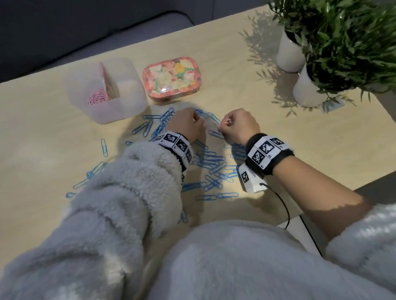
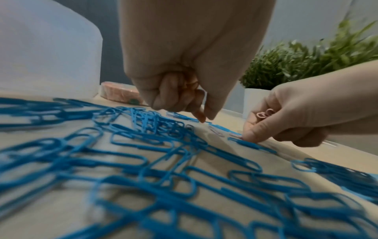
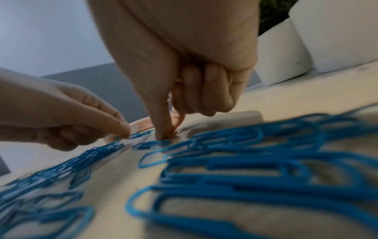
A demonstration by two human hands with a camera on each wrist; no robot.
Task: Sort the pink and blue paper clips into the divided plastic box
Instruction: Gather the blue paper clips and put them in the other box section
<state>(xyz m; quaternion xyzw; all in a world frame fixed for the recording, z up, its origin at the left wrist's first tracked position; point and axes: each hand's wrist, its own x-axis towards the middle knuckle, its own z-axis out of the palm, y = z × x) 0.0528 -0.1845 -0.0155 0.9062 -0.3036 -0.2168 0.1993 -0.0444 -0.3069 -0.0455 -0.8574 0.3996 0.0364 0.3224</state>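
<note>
Far ahead of my left hand (image 1: 186,125) and to its left I see the divided plastic box (image 1: 130,103), pink paper clips (image 1: 97,99) in its left part; just right of it sits a flowery tin (image 1: 171,76); blue paper clips (image 1: 212,165) lie all around both wrists; my left hand is curled, fingertips down among them, pink clips tucked inside; my right hand (image 1: 239,124) grips small pink clips (image 2: 265,113), thumb and finger touching the table (image 1: 42,126); two potted plants (image 1: 347,34) stand far right.

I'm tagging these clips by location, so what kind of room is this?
Probably a home or office lounge: a light wooden table, two leafy green plants in white pots, and a grey upholstered seat behind.
</note>
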